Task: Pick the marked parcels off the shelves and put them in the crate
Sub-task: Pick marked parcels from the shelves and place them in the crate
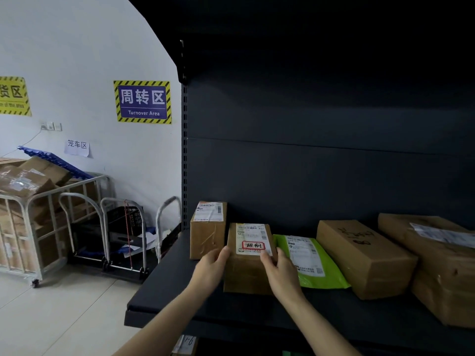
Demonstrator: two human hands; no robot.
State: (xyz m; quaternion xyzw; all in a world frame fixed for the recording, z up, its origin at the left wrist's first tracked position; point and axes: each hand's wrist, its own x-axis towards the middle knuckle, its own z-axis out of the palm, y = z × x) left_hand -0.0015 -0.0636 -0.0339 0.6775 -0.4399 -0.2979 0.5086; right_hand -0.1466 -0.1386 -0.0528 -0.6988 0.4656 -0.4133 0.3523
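A small brown cardboard parcel point(245, 274) stands on the dark shelf point(164, 291). Its white label carries a red-framed mark point(253, 245) with handwriting. My left hand point(209, 269) presses against its left side, thumb on the top edge. My right hand point(281, 274) clasps its right side, thumb on the label's lower corner. Both hands hold the parcel between them while it rests on the shelf. No crate for the parcels is identifiable from here.
Left of the held parcel stands another brown box point(207, 231). To its right lie a green mailer bag point(312, 263), a brown box with black scribble point(365, 258) and a large carton point(442, 268). Metal roll cages point(46, 219) with cartons stand by the wall at left.
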